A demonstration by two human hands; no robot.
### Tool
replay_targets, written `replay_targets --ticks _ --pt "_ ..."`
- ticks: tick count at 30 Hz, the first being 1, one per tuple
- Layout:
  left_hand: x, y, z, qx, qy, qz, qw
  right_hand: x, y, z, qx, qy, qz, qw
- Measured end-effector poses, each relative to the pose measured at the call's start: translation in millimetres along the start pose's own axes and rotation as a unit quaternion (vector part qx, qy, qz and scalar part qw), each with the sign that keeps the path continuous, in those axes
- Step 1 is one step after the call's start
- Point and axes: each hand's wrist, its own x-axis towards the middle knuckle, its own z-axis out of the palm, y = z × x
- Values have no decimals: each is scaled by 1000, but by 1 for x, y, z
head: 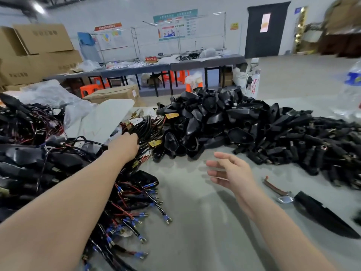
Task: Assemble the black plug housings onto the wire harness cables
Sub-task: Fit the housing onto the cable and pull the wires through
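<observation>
The left hand (125, 144) reaches into a bundle of black cables (144, 126) that lies right against the left edge of the pile of black housings (211, 122). Its fingertips are buried among the cables, so I cannot tell whether they have closed on one or only touch them. The right hand (230, 171) hangs over the bare grey table (195, 222) just in front of the pile. Its fingers are straight and slightly spread, pointing left, and it holds nothing and touches nothing.

The pile itself sits in the middle of the table, beyond both hands, a heap of glossy black shells. To the right of the pile, and running into it, lies a wide heap of small black round plugs (312, 141). In front of the pile and to its left, under the left forearm, more cables with blue-sleeved fork ends (136, 200) spread across the table. Further left of the pile is a dark mass of housings tangled with red and black wires (29, 157). In front of the pile to the right, near the right forearm, one long black housing (320, 216) lies alone, with a bright metal piece (285, 199) and a brown strip (273, 186) at its far end. Behind the pile stands a white bottle with red characters (254, 83).
</observation>
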Motion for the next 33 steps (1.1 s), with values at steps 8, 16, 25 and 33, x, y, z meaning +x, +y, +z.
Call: replay_targets --ticks 8,16,25,33 --pt "4 14 -3 22 -19 0 1000 4 -16 -11 20 13 -17 1000" --pt "-9 18 -47 -379 -86 -34 921 -13 -33 -23 -120 30 -125 985" --pt "-73 46 -151 -927 -90 42 362 -49 -33 -99 -601 171 -117 772" --pt "-182 125 -58 -905 -111 4 410 -83 0 -134 -678 175 -65 711"
